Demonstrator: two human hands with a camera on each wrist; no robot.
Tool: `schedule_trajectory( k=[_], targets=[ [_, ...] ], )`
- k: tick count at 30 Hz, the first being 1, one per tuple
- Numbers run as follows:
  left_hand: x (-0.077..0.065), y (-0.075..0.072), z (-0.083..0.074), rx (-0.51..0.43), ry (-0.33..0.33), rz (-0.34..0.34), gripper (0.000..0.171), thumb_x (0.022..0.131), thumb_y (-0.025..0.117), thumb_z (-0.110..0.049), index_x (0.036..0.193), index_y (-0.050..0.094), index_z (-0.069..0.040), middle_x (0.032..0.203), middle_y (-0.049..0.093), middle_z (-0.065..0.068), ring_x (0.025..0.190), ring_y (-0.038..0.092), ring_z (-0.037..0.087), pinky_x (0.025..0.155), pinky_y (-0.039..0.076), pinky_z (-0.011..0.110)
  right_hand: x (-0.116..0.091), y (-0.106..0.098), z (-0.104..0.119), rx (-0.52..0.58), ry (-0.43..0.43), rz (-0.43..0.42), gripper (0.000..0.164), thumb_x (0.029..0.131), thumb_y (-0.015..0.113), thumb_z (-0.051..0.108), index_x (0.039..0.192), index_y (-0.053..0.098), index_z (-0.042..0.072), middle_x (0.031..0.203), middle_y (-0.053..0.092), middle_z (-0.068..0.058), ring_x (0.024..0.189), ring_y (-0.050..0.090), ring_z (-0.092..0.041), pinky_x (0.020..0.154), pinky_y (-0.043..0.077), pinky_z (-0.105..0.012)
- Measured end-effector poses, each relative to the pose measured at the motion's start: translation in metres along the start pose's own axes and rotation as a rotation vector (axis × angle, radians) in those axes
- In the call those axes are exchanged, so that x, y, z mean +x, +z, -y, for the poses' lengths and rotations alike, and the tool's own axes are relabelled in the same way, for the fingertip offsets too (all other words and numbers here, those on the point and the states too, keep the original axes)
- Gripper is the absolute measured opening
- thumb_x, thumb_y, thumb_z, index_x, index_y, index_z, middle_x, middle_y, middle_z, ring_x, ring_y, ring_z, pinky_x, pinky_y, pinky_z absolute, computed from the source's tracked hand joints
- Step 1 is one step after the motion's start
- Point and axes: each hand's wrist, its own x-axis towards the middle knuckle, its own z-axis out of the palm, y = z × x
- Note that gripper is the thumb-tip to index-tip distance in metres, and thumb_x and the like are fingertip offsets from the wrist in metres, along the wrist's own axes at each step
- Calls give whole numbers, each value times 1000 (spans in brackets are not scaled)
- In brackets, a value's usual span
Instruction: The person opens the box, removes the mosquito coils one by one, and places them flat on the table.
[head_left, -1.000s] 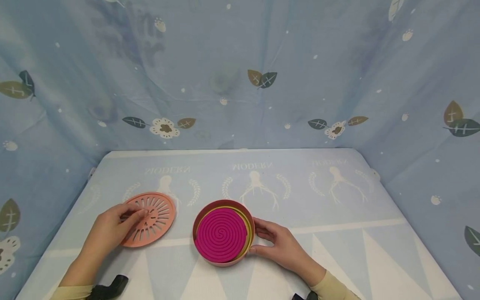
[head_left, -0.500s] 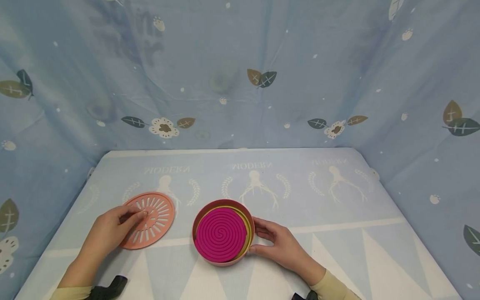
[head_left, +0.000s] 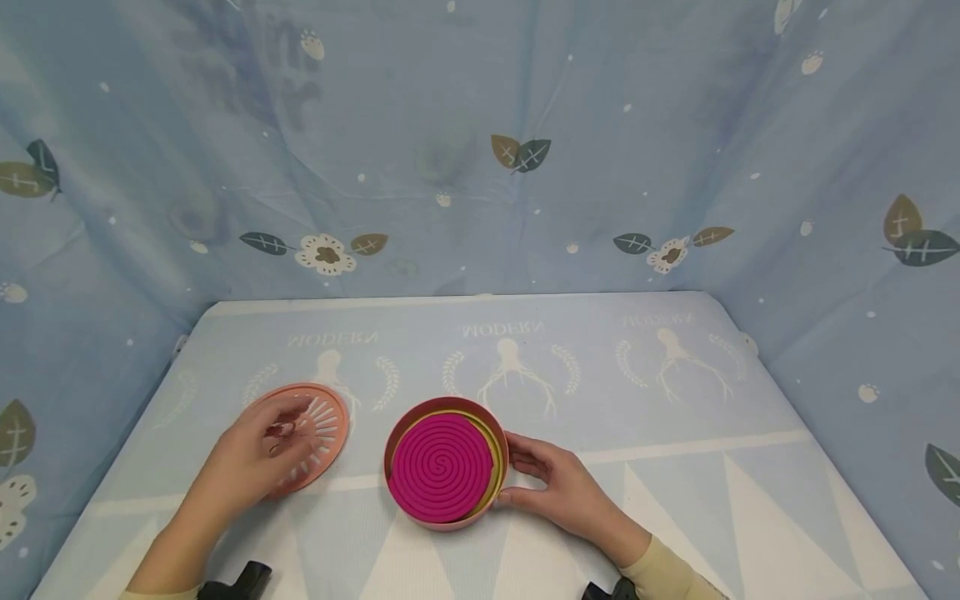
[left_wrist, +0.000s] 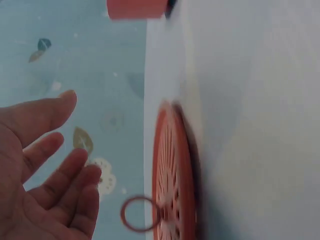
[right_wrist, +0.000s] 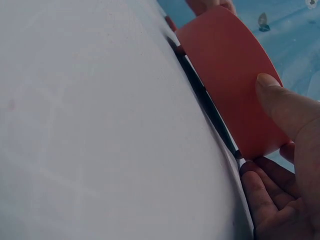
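Observation:
A round reddish mosquito coil box [head_left: 397, 500] stands on the table in the head view, a magenta mosquito coil [head_left: 442, 467] lying in it over a yellow layer. My right hand [head_left: 566, 492] holds the box's right side, the thumb [right_wrist: 272, 95] against the outer wall. To the left lies the slotted, coral-coloured lid [head_left: 330, 437] of similar width. My left hand [head_left: 255, 454] hovers over the lid with loosely bent fingers and grips nothing. In the left wrist view a ring [left_wrist: 137, 227] stands up from the lid's middle, apart from that hand.
A pale patterned cloth [head_left: 675, 500] covers the table. Blue printed curtains [head_left: 450, 167] rise at the back and both sides. Black wrist straps [head_left: 240, 583] show at the bottom edge.
My left hand has let go of the lid's middle and moved slightly right and up from it. The lid stays where it lay. My right hand and the box have not moved.

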Motion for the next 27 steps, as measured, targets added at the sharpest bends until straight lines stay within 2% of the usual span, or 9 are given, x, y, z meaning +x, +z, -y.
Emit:
schedule_trajectory(
  k=[2,4,7,11,15,19,21,24,27],
  targets=[
    [-1,8,-5,-58,51,27,57,84,81,-25,133,57,-8,120,62,6,106,61,23,87,57,27,0,0,0,3,-2,1,75,82,82,26,146,47,7,143,52,-8,126,55,-20,100,50,-31],
    [-1,17,-9,-110,85,66,62,81,84,-27,134,56,-10,119,64,4,106,62,21,87,56,25,0,0,-1,2,-7,1,75,82,82,26,146,47,7,143,52,-8,126,55,-20,100,50,-31],
    [0,29,-14,-191,89,131,70,77,87,-33,136,54,-17,122,64,3,108,63,17,90,56,29,-1,0,-2,6,-12,4,75,83,81,26,147,46,8,143,52,-8,126,55,-20,100,50,-31],
    [-1,43,-19,-331,59,205,79,72,90,-30,140,50,-24,131,59,5,117,59,21,97,52,29,-1,0,-2,9,-3,1,75,82,82,26,147,46,9,143,52,-7,126,54,-20,101,50,-31],
    [-3,55,-23,-440,68,276,93,70,92,-23,147,41,-27,141,50,11,126,53,28,102,49,31,-1,0,-2,8,23,-4,76,82,82,28,147,47,11,143,53,-4,126,54,-18,100,50,-30],
    [-6,67,-23,-538,134,335,110,70,92,-18,157,25,-26,152,35,18,134,43,35,105,46,35,0,0,-2,6,20,4,75,82,82,27,147,47,11,144,51,-5,126,54,-18,100,50,-30],
    [-7,72,-24,-608,147,364,116,70,91,-14,159,17,-25,155,26,20,138,39,35,107,43,34,0,-1,-2,-2,10,7,75,83,81,27,147,47,11,144,51,-5,126,54,-19,100,50,-30],
    [-9,80,-25,-690,118,399,122,70,91,-10,160,11,-26,158,20,18,140,36,27,109,40,30,1,-1,0,4,35,7,74,83,82,28,147,47,13,143,52,-3,127,54,-18,101,49,-30],
    [-12,85,-27,-691,73,398,125,68,92,-10,160,10,-27,160,18,12,141,35,18,110,37,26,0,-1,3,21,93,2,74,82,83,29,146,48,16,142,53,1,126,54,-15,101,49,-29]
  ],
)
